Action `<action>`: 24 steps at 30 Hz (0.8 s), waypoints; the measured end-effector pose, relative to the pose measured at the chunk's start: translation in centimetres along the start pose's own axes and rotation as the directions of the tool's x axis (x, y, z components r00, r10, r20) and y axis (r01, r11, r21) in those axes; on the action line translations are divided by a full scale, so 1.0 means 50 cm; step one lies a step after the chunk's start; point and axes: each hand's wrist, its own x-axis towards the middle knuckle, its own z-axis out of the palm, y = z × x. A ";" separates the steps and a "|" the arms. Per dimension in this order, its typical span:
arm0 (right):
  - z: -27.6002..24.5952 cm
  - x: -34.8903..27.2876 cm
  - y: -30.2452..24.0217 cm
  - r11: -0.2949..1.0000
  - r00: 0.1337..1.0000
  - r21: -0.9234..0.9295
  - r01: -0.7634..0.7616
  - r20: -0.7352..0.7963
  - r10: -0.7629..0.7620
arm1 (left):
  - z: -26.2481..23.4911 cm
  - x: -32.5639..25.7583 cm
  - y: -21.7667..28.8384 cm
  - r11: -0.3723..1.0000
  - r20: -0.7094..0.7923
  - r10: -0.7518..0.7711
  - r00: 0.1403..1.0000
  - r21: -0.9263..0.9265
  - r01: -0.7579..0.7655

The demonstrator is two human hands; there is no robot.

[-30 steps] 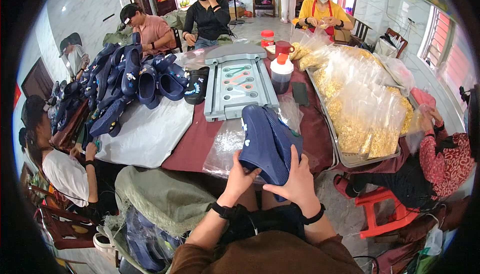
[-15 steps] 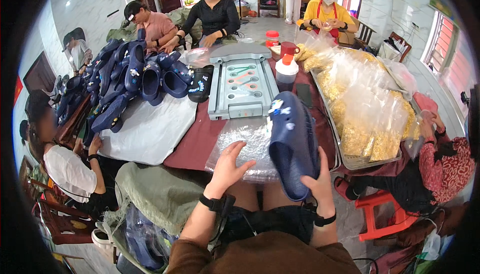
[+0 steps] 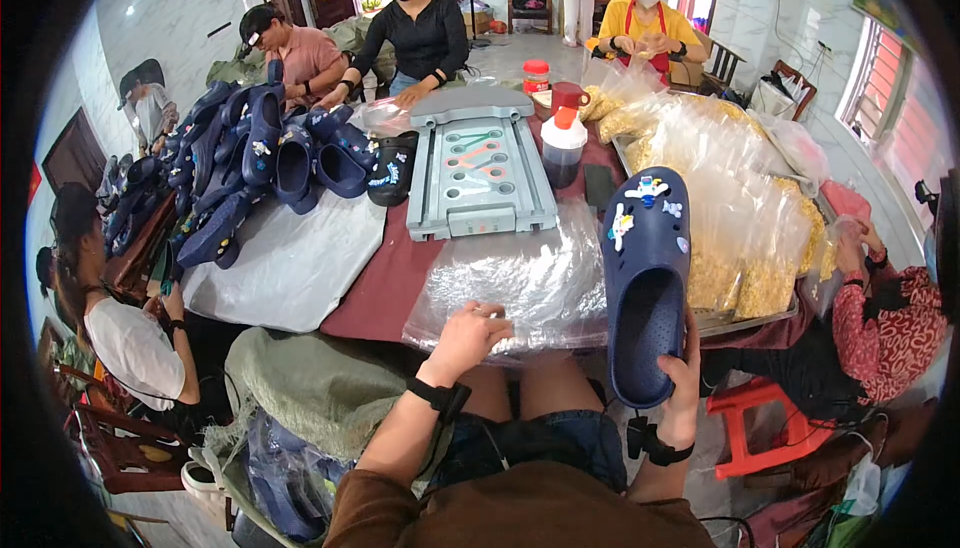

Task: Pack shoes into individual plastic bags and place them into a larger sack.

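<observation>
My right hand [image 3: 682,373] grips a dark blue clog [image 3: 648,293] by its heel end. The clog stands nearly upright, toe away from me, with white and coloured charms on its toe part. My left hand [image 3: 468,341] is over the near edge of a stack of clear plastic bags [image 3: 520,278]. Its fingers are curled in toward the thumb; whether they pinch a bag is hidden. Beyond the bags lies a grey plastic board [image 3: 480,173] with round holes and coloured lines.
Blue clogs [image 3: 265,133] are heaped at the left, beside a black clog [image 3: 392,168]. An orange-capped bottle [image 3: 562,148] and a dark phone-like slab [image 3: 599,188] are near a tray [image 3: 745,323] of yellow-filled bags. A green sack [image 3: 300,378] and red stool [image 3: 765,423] flank me. Several people sit around.
My right hand has moved the clog to the right and turned its charm-covered top into view. My left hand's fingers have gone from spread to curled over the bags.
</observation>
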 end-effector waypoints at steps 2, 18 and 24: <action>-0.001 0.000 0.003 1.000 1.000 0.012 0.019 0.012 -0.019 | -0.012 -0.006 0.016 1.000 0.064 0.012 0.998 0.001 -0.012; 0.032 -0.009 0.020 0.999 0.993 -0.047 -0.007 0.116 0.013 | -0.193 -0.093 0.147 0.993 -0.802 0.036 0.596 0.097 0.071; 0.066 -0.028 -0.004 0.993 0.995 -0.106 -0.057 0.069 0.065 | -0.057 -0.061 0.035 0.984 -0.489 -0.076 0.869 0.102 0.143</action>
